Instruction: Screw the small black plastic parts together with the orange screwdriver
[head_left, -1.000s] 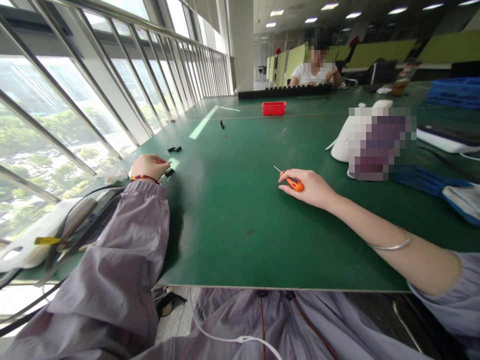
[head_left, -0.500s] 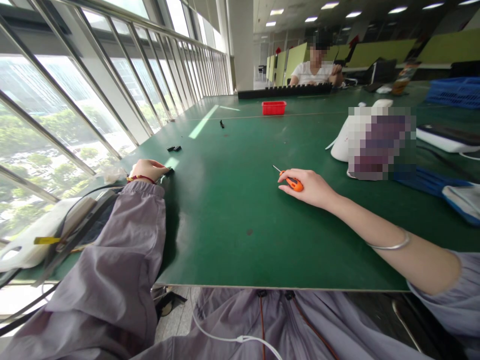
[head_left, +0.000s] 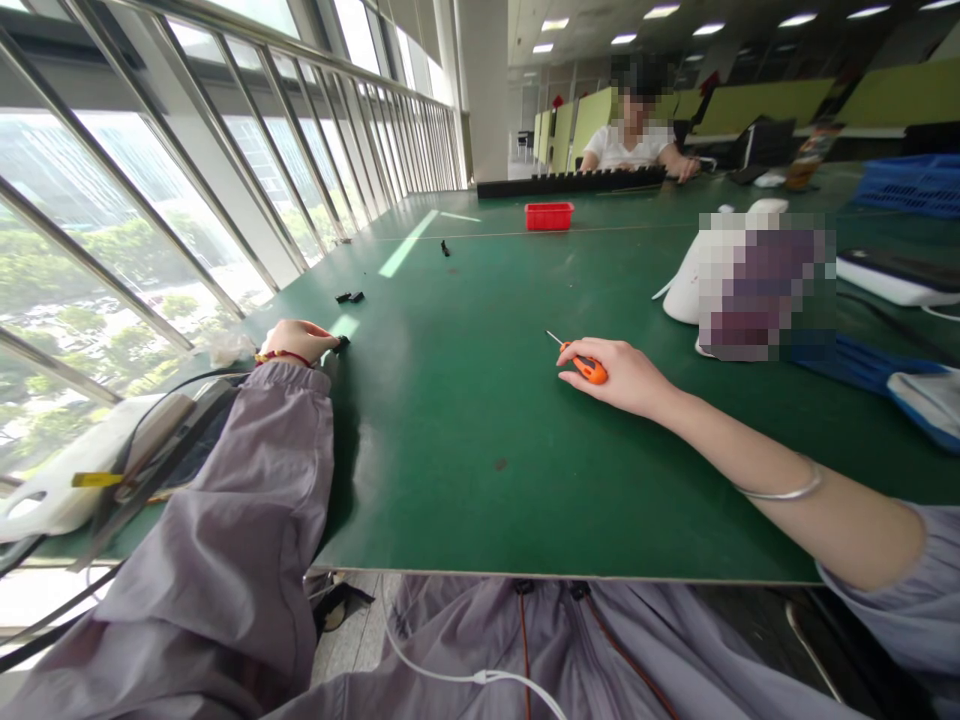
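Note:
On the right half of the green table point(head_left: 420, 450), my right hand point(head_left: 619, 375) is closed round a small screwdriver point(head_left: 591, 370) with an orange and black handle. Its thin metal shaft points up and to the left. My left hand point(head_left: 298, 340) rests at the table's left side, fingers pinched on a small black piece point(head_left: 343, 343) whose exact kind I cannot make out. Just beyond that hand lie more small black pieces point(head_left: 349, 297). Another little black part point(head_left: 445, 248) sits farther back.
A red bin point(head_left: 549, 216) and a long black toothed strip point(head_left: 570, 184) are at the far side, where a person point(head_left: 628, 145) sits. At right stand a white object point(head_left: 682, 285), partly blurred, and a blue basket point(head_left: 911, 185). A metal railing point(head_left: 300, 110) runs along the left.
Both my hands stay where they were, still holding the screwdriver and the black piece. Across the table, the person's raised hand has come down to the tabletop.

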